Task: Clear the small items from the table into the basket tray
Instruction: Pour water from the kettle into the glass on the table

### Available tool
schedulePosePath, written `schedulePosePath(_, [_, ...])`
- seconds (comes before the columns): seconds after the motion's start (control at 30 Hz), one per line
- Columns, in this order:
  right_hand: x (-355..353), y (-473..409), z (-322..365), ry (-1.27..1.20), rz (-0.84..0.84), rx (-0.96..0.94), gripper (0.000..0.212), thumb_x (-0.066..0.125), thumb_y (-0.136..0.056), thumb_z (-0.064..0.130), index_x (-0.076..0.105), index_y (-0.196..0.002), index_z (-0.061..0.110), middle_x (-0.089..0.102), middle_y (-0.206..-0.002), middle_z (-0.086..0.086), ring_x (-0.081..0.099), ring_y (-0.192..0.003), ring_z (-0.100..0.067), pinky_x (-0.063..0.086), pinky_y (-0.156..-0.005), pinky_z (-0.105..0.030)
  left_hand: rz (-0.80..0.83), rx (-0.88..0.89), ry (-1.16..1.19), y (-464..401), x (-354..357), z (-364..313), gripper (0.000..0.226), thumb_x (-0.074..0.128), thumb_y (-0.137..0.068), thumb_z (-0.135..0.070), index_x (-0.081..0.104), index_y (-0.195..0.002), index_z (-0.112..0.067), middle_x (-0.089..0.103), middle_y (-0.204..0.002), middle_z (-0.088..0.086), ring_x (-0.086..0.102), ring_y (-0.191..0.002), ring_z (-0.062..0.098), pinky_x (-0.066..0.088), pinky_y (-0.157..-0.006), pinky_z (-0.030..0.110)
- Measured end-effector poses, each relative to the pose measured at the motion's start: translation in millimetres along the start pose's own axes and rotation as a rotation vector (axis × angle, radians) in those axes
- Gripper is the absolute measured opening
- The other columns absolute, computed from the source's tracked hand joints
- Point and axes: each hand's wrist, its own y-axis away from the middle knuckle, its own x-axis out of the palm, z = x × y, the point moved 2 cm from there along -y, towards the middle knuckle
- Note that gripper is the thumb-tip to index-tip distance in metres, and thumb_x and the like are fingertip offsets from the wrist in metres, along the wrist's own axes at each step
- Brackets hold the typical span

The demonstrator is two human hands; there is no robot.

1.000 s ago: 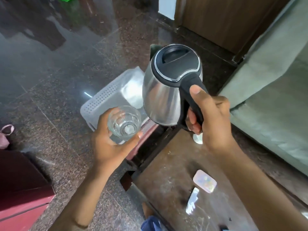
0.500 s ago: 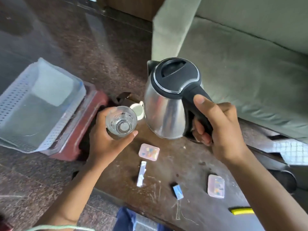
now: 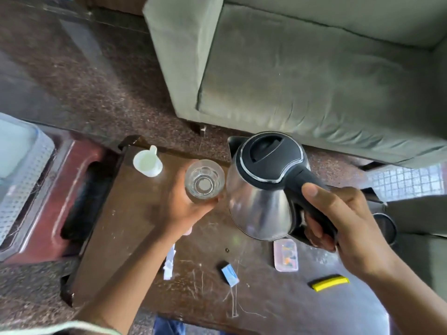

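The small items lie scattered on the table (image 3: 135, 238): a white scoop (image 3: 147, 163) at the far left corner, a paper strip (image 3: 169, 264), a little blue box (image 3: 230, 276), a pink case (image 3: 286, 255) and a yellow bar (image 3: 330, 282), while the basket tray (image 3: 21, 175) sits well apart at the left edge of view. Your left hand (image 3: 183, 209) is wrapped around a glass (image 3: 204, 182) and your right hand (image 3: 343, 226) is clamped on the handle of the kettle (image 3: 263, 189), so neither can pick anything up. Set both down upright, clear of the items, then gather pieces one at a time.
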Motion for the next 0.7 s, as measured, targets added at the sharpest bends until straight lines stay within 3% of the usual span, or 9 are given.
schedulePosePath(0.07, [-4.5,1.5,-9.6,0.005,0.000,0.022,0.093,0.071,-0.068,0.084,0.040,-0.044,0.000,0.031,-0.040,-0.009,0.028,-0.041,-0.018,0.022,-0.047,-0.027,0.056,0.008,0.005,-4.6,15.3,0.8,0.080,0.098,-0.066,-0.060,0.058,-0.133,-0.045,0.072,-0.121,-0.021,0.073,-0.113,0.008,0.059,-0.095,0.032])
schedulePosePath(0.17, [-9.0,2.0,-22.0,0.010,-0.007,0.058,0.082,0.072,-0.077,0.070,0.040,-0.044,0.001,0.032,-0.040,-0.008,0.029,-0.040,-0.018,0.022,-0.048,-0.032,0.099,0.031,0.015,-11.7,33.2,0.3,0.077,0.102,-0.067,-0.038,0.058,-0.130,-0.040,0.072,-0.119,-0.014,0.073,-0.109,0.013,0.059,-0.090,0.042])
schedulePosePath(0.27, [-12.6,2.8,-30.4,0.030,0.002,0.086,0.081,0.067,-0.083,0.062,0.040,-0.047,-0.005,0.032,-0.039,-0.010,0.028,-0.041,-0.019,0.024,-0.049,-0.037,0.118,0.044,0.053,-13.4,43.5,-0.4,0.079,0.101,-0.067,-0.043,0.055,-0.132,-0.050,0.071,-0.123,-0.012,0.073,-0.112,0.018,0.060,-0.091,0.054])
schedulePosePath(0.37, [-17.0,5.8,-34.5,0.085,-0.004,0.126,0.078,0.067,-0.082,0.064,0.043,-0.044,-0.001,0.033,-0.038,-0.013,0.029,-0.040,-0.020,0.027,-0.049,-0.033,0.121,0.000,0.015,-11.9,49.5,2.2,0.083,0.099,-0.064,-0.054,0.053,-0.134,-0.050,0.071,-0.126,-0.012,0.073,-0.115,0.017,0.059,-0.095,0.057])
schedulePosePath(0.47, [-19.2,9.0,-33.1,0.095,-0.014,0.166,0.072,0.068,-0.080,0.063,0.043,-0.044,0.005,0.036,-0.038,-0.006,0.028,-0.037,-0.019,0.029,-0.045,-0.024,0.104,-0.061,-0.121,-11.2,52.5,1.7,0.094,0.096,-0.058,-0.063,0.048,-0.136,-0.044,0.066,-0.124,-0.024,0.071,-0.114,0.009,0.058,-0.100,0.045])
schedulePosePath(0.53, [-20.5,10.7,-32.2,0.107,-0.012,0.184,0.072,0.068,-0.080,0.061,0.044,-0.046,0.002,0.037,-0.039,-0.005,0.029,-0.036,-0.019,0.029,-0.042,-0.022,0.111,-0.078,-0.182,-9.6,55.7,1.5,0.095,0.090,-0.058,-0.069,0.047,-0.138,-0.041,0.064,-0.124,-0.027,0.069,-0.111,0.004,0.053,-0.095,0.031])
schedulePosePath(0.7, [-23.7,12.8,-33.7,0.133,0.002,0.238,0.070,0.069,-0.076,0.063,0.046,-0.047,0.005,0.035,-0.040,-0.004,0.026,-0.035,-0.017,0.026,-0.040,-0.017,0.124,-0.071,-0.215,-8.1,63.2,-0.8,0.092,0.084,-0.060,-0.067,0.053,-0.141,-0.035,0.071,-0.129,-0.014,0.068,-0.115,0.009,0.045,-0.090,0.024])
